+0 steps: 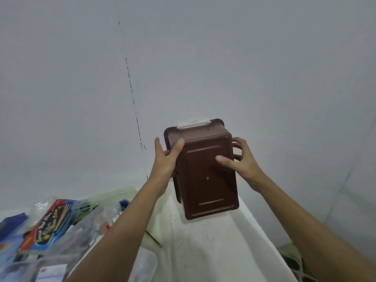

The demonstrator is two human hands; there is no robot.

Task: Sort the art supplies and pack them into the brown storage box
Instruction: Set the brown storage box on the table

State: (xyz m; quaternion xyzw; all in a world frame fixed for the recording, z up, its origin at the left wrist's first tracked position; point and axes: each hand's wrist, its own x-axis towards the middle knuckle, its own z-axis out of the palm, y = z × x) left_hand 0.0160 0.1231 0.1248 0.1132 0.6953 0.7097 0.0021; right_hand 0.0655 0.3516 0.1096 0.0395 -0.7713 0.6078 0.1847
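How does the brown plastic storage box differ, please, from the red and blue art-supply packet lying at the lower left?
The brown plastic storage box is lifted and tipped, its underside facing the camera, while the red and blue art-supply packet lies flat among the clutter. The box is plain, rigid and dark; the packet is brightly printed. The left hand and right hand grip the box; nothing touches the packet. Both are rectangular.

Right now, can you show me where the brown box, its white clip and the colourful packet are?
brown box [205,180]: head view, its flat underside.
white clip [193,122]: head view, its middle.
colourful packet [51,222]: head view, printed front.
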